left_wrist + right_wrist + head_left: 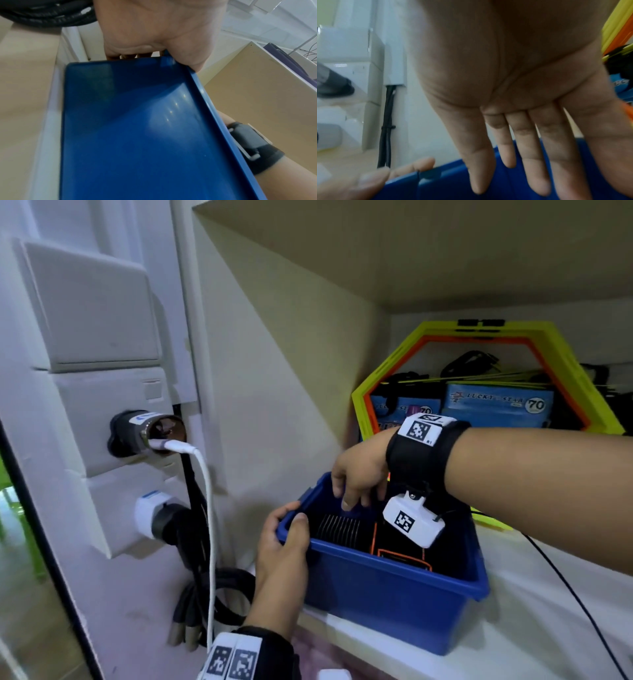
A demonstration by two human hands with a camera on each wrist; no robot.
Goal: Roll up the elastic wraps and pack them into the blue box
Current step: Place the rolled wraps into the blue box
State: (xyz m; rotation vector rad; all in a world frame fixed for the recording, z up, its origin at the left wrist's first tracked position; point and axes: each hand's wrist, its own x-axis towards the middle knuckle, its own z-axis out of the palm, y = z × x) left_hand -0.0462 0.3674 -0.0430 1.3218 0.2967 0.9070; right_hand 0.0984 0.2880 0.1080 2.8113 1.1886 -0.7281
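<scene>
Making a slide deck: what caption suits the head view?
Left hand grips the blue box rim while the open right hand reaches inside.

Box [394, 594] sits on a white shelf [548, 628] in a low niche; ceiling slab [411, 251] overhangs, so entry is from front and above only. Left wall [274, 371] just beside box, narrow gap there, filled by left hand [281, 549] gripping the corner rim. Right hand [359, 474] hangs over the box mouth, fingers straight, blocking the rear-left part. Box interior mostly taken by black wraps [342, 529]. Behind: hex frames [496, 337], close to the box's back. Cables [212, 594] crowd the left floor corner. Thin wire [582, 604] crosses the shelf right of box.
</scene>
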